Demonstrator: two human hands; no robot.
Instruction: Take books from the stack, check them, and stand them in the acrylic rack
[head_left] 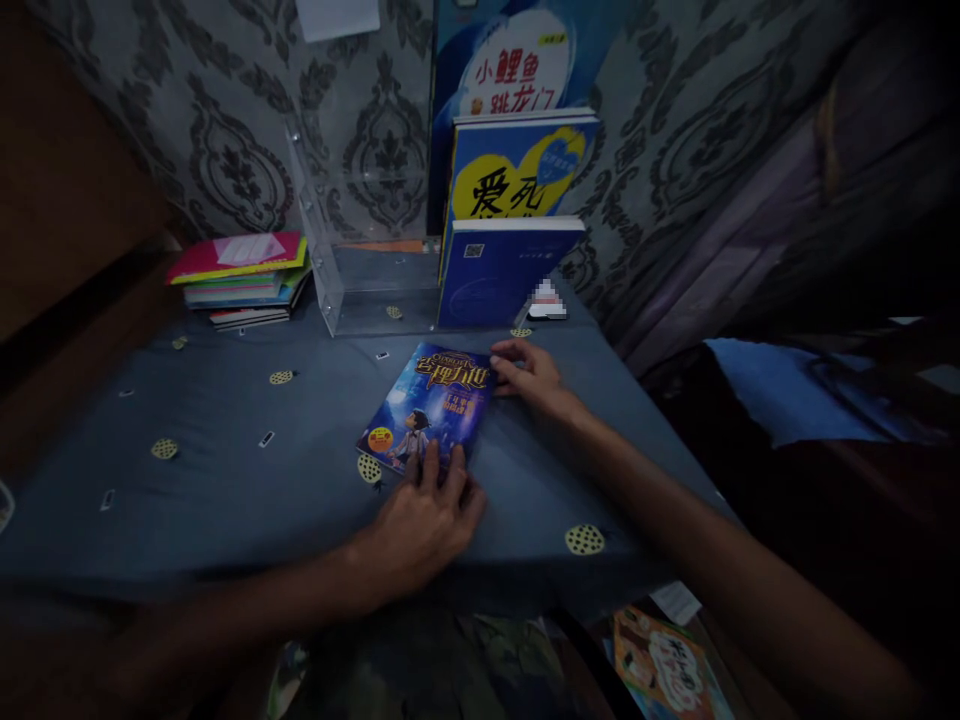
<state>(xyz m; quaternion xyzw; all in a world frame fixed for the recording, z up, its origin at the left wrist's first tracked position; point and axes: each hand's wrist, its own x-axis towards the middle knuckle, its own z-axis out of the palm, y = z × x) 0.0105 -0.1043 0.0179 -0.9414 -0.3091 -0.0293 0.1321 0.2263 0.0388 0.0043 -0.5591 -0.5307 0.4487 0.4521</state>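
Hands rest on a blue book [427, 405] lying flat on the bench [225, 470] — left hand [424, 520] with fingers spread flat on its near edge, grip released; right hand [529, 372] touching its far right corner, fingers loosely curled, grasping nothing. Behind stand three upright books [510, 270] in a clear plastic holder [330, 270]; a stack of books [240, 280] lies well apart — far left.

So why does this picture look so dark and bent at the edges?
Head view: dim light, brightest on the blue illustrated book between the left hand and right hand; corners fall into shadow, the forearms blur, and the wide lens curves the blue-clothed table.
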